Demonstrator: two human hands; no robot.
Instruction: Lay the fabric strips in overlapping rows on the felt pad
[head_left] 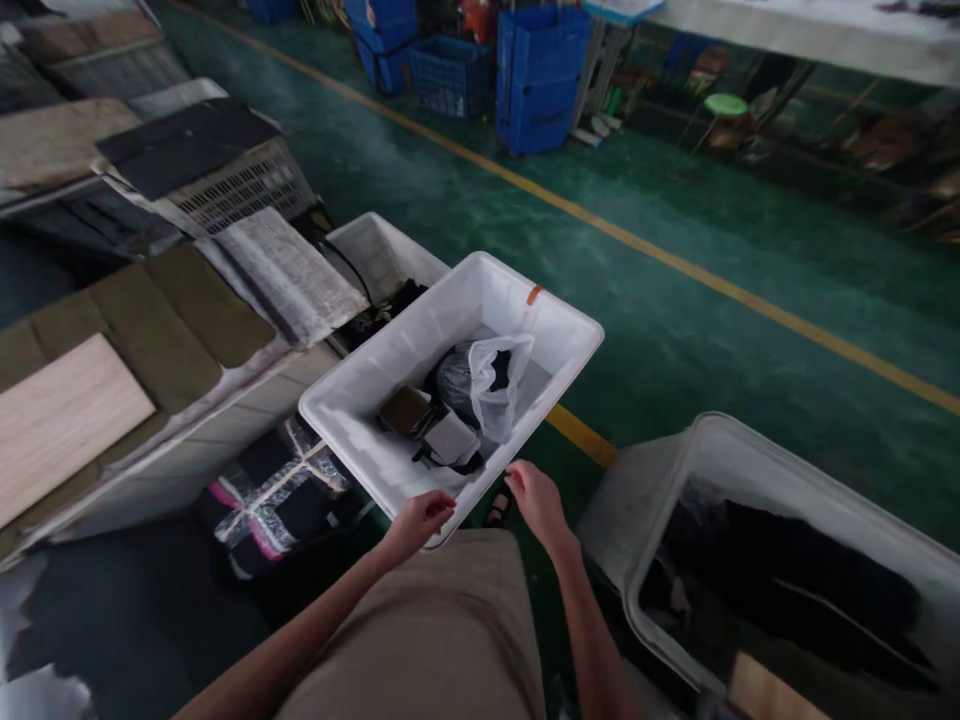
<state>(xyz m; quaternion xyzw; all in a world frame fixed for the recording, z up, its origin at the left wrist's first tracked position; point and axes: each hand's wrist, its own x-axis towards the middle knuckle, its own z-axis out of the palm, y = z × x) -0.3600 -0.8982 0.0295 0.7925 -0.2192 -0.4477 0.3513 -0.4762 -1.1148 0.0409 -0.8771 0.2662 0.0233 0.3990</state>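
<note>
A deep white plastic tub (390,352) stands in front of me, tilted in my view. Inside it lie a clear plastic bag (501,400) with dark contents, a brown-topped stack of flat pieces (405,411) and a grey stack of flat pieces (450,437). My left hand (421,522) is over the tub's near corner, its fingers curled in. Just off the near right side of the rim is my right hand (534,492), with thumb and fingers drawn together. Whatever either hand may hold is too small or hidden to make out.
At right stands another white tub (671,520) with dark material. A strapped dark bundle (281,495) lies at left, below a bench bearing a pale board (71,425). Behind are a grey crate (247,190) and, across the yellow floor line (675,262), blue bins (541,85).
</note>
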